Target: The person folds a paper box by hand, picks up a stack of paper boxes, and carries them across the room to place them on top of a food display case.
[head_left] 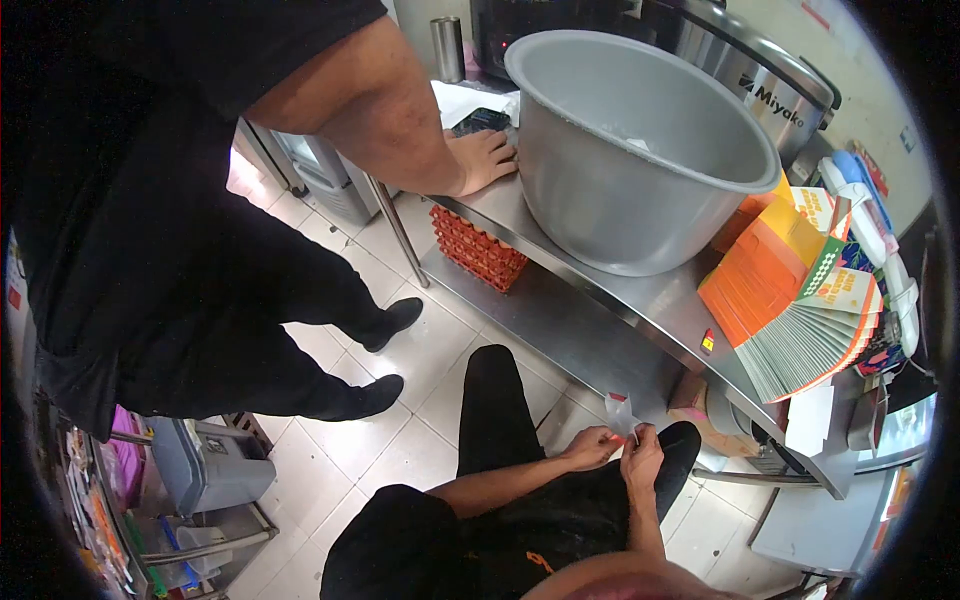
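Observation:
Over my lap, both hands are closed on a small clear plastic bag [622,412] with a red mark near its top. My left hand [593,449] pinches its lower left side, where a bit of orange-red shows at the fingertips. My right hand [642,457] grips it on the right, fingers bent. What the bag contains is too small to make out. Beyond my hands stands the steel table [640,322], with a small yellow-and-red packet [708,341] near its edge.
A big grey pot [640,215] and fanned stacks of orange-green folded cardboard [790,310] occupy the table. Red egg trays [478,248] sit on its lower shelf. At left stands a co-worker in black [200,270], one hand [483,160] on the tabletop. A grey bin [208,467] is lower left.

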A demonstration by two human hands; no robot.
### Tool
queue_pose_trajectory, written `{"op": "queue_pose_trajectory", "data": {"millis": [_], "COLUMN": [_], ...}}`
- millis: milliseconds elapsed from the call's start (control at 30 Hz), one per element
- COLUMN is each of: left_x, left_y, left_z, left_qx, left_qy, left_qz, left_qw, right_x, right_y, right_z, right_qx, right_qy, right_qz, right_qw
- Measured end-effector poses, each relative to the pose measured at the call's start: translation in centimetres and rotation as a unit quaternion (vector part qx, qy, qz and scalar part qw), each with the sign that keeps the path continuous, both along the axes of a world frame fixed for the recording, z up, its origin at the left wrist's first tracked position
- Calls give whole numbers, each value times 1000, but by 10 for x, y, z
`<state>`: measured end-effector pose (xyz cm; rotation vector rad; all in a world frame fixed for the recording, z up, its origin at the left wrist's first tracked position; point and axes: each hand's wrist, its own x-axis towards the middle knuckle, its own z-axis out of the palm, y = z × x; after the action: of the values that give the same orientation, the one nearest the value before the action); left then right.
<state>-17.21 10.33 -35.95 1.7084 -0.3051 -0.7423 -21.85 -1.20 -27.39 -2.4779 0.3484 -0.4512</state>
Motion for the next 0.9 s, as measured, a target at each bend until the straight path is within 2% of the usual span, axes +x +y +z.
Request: {"op": "queue_pose_trajectory", "data": {"millis": [100, 200, 300, 400, 433, 533, 567, 700, 800, 900], "left_x": [4, 6, 9, 13, 14, 17, 15, 22, 24, 24], "left_y": [-3, -10, -18, -11, -10, -9, -8, -4, -3, -2], "left_z": [-9, -20, -19, -31, -36, -36, -34, -25, -31, -31], "left_qx": [-126, -176, -207, -305, -284, -335, -308, -379, -320, -334], "left_qy": [209, 282, 363, 381, 378, 353, 369, 298, 271, 255], "left_qz": [29, 54, 139, 107, 89, 31, 48, -34, -45, -48], "left_qw": [969, 941, 898, 866, 877, 873, 876, 875, 907, 906], "right_x": [0, -2, -1, 1, 1, 5, 7, 9, 11, 11], "right_y": [-12, -18, -19, -13, -16, -18, -19, -18, -18, -16], "right_z": [1, 1, 4, 4, -4, -4, -3, 3, -4, -1], "right_qx": [24, 31, -48, -71, -62, -35, -4, 73, 135, 168], "right_qy": [-7, 27, 2, 40, 43, 69, 73, 88, 70, 80], "right_qz": [12, 19, 96, 103, 112, 113, 90, 11, -4, -15], "right_qw": [1000, 999, 994, 991, 991, 991, 993, 993, 988, 982]}}
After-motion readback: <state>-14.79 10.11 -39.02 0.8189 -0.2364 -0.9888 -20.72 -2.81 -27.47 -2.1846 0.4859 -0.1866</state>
